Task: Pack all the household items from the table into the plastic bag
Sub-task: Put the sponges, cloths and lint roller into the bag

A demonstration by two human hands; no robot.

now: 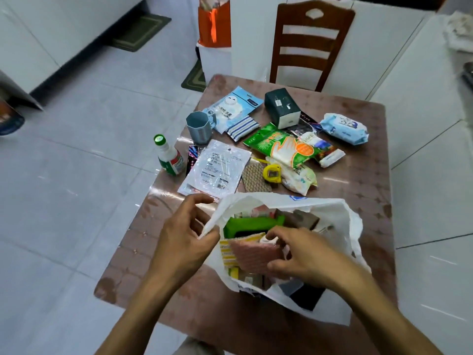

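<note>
— What are your hands doing?
— My left hand [183,234] pinches the white plastic bag [340,219] rim at nine o'clock. My right hand [297,253] grips a pink sponge cloth [253,254] inside it.
— What's left?
— Packets at twelve o'clock on the table [363,180].

- One white plastic bag [340,216], near
- One green-capped bottle [169,157], left
- One grey cup [198,128]
- One dark box [281,107], far
- One wet-wipes pack [344,128], right
- One yellow tape measure [272,172]
- One green glove packet [281,144]
- Two hands [184,234]

Head cam — looks down, close over table [358,180].
</note>
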